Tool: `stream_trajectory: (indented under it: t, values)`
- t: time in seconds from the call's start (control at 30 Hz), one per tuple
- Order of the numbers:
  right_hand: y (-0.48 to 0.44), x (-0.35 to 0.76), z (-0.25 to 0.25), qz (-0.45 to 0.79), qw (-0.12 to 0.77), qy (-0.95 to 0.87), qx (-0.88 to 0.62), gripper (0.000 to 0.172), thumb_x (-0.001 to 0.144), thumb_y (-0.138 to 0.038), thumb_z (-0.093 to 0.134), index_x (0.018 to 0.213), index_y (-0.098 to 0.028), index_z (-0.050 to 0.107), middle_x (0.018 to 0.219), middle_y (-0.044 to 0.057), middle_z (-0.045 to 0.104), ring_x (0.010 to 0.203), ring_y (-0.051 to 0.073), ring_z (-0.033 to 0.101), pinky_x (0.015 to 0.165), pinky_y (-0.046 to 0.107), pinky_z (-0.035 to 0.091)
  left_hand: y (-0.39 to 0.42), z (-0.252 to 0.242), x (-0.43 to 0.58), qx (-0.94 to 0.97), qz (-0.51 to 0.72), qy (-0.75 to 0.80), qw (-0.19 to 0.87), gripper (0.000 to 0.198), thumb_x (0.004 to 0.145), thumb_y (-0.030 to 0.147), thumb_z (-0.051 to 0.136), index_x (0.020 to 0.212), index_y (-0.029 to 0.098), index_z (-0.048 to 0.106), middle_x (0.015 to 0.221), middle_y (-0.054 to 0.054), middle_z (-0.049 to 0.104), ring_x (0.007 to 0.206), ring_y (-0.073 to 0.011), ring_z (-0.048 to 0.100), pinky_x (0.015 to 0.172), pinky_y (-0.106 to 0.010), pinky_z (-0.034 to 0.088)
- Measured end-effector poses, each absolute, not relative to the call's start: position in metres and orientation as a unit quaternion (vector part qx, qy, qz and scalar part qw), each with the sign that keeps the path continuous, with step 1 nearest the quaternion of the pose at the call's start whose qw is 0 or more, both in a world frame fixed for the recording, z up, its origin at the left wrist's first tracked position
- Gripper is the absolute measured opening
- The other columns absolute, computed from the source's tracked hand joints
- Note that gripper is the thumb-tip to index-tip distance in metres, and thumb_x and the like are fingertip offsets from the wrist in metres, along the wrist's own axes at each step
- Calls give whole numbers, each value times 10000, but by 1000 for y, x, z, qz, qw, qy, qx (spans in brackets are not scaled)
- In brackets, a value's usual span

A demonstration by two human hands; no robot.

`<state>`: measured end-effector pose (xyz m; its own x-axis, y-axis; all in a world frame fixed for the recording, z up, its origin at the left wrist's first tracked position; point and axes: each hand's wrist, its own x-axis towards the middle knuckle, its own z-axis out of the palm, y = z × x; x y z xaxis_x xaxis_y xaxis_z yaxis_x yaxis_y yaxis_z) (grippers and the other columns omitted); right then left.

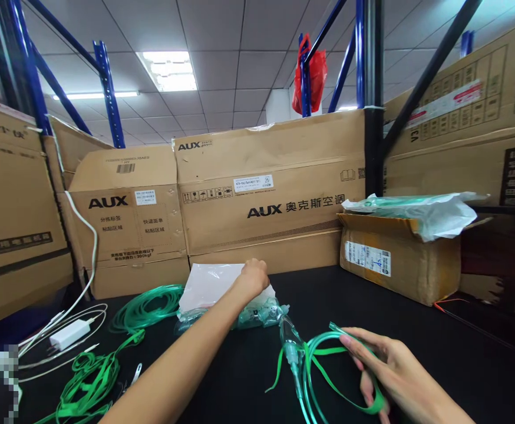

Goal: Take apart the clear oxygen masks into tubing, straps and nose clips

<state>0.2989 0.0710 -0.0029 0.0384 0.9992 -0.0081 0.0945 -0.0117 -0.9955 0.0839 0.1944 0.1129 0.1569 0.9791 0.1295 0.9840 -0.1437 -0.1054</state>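
My left hand (255,278) is closed at the upper right edge of a white-backed packet (213,284); its fingertips are hidden. Clear greenish plastic parts (261,313) lie along the packet's lower side. My right hand (383,365) grips a loop of pale green tubing (313,365) between thumb and fingers, and a flat green elastic strap (334,386) hangs by it. At the tubing's left is a clear plastic mask (290,335) with a pale connector, touching or close to the packet. A coil of green tubing (151,307) rests left of the packet.
Tangled green straps (87,380), a white power adapter (69,334) and white cables lie at the left. An open carton (396,256) at the right bears another white and green packet (421,209). Large cardboard boxes (275,176) wall the back of the black table (310,291).
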Motion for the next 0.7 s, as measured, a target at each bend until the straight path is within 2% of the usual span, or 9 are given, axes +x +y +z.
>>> stream_trajectory:
  t: [0.13, 0.2, 0.37, 0.47, 0.53, 0.63, 0.7]
  values:
    - [62, 293, 13, 447, 502, -499, -548, 735, 659, -621, 801, 1213, -162, 647, 604, -96, 470, 383, 233, 690, 207, 307, 520, 180, 120, 74, -740, -25, -659, 133, 298, 1018, 309, 689, 1276, 163, 661, 1285, -102, 687, 1091, -261, 707, 913, -462, 607]
    - [61, 293, 16, 437, 505, -502, -549, 731, 662, -620, 791, 1216, -169, 634, 614, -94, 469, 416, 260, 716, 204, 325, 529, 171, 128, 66, -731, -35, -662, 160, 291, 1019, 310, 687, 1267, 160, 665, 1277, -102, 692, 1093, -262, 708, 916, -466, 606]
    - [63, 298, 16, 465, 510, -497, -526, 610, 648, -598, 839, 1063, -189, 657, 591, -112, 468, 358, 204, 667, 257, 320, 570, 128, 155, 40, -717, -63, -657, 223, 231, 1035, 312, 665, 1191, 144, 694, 1179, -88, 732, 1044, -248, 727, 904, -460, 608]
    - [57, 298, 20, 470, 525, -498, -506, 453, 717, -569, 831, 881, -189, 646, 566, -104, 502, 331, 134, 618, 307, 247, 563, 88, 162, 29, -728, -87, -634, 246, 238, 1105, 258, 508, 1129, 146, 716, 1044, -106, 775, 994, -290, 759, 849, -461, 607]
    - [51, 296, 27, 469, 544, -487, -497, 423, 713, -541, 850, 827, -190, 644, 564, -98, 506, 362, 116, 606, 316, 217, 547, 59, 154, 27, -745, -100, -611, 248, 268, 1114, 230, 455, 1131, 187, 719, 1047, -106, 789, 998, -320, 769, 808, -442, 603]
    - [42, 297, 36, 463, 571, -465, -493, 436, 646, -508, 901, 834, -190, 669, 592, -87, 507, 426, 117, 592, 314, 214, 541, 24, 119, 29, -780, -111, -576, 221, 196, 1073, 187, 534, 1112, 251, 715, 1050, -49, 799, 973, -292, 782, 746, -366, 601]
    - [38, 302, 38, 458, 580, -453, -498, 451, 638, -493, 913, 878, -188, 682, 591, -83, 509, 435, 119, 582, 304, 207, 522, 13, 85, 33, -805, -140, -547, 180, 201, 1036, 128, 553, 995, 245, 711, 963, -29, 799, 919, -287, 794, 661, -326, 584]
